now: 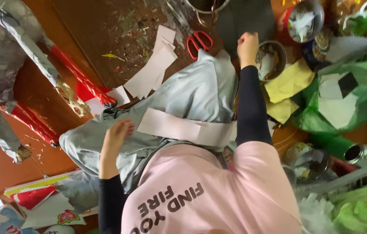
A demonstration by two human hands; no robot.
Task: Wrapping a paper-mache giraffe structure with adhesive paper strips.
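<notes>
Both hands are on a big grey paper shape [192, 93] that lies in the person's lap and on the brown surface [101, 30]. Left hand [117, 132] rests on the shape's lower left part with its fingers curled loosely; it seems to press the paper down, not pinch it. Right hand [247, 47] is closed in a fist at the shape's top edge, at about 1 o'clock from the other hand. It seems to grip that edge, though what is inside the fist cannot be seen.

The grey shape is long. Its long line runs from about 7 o'clock up to 1 o'clock, so one hand sits near each end. A white paper strip [187, 128] with zigzag edges lies across the shape between the two hands, running from 9 to 3 o'clock. The left hand is nearer to its end.

One pair of red scissors [199, 42] lies just left of the right hand, at about 9 o'clock from it. A few more white strips [151, 71] sit in a small pile above the shape. One metal bowl [271, 58] stands just right of the right hand. Yellow paper [289, 82] lies below the bowl. One green bag [348, 97] is far off at 3 o'clock.
</notes>
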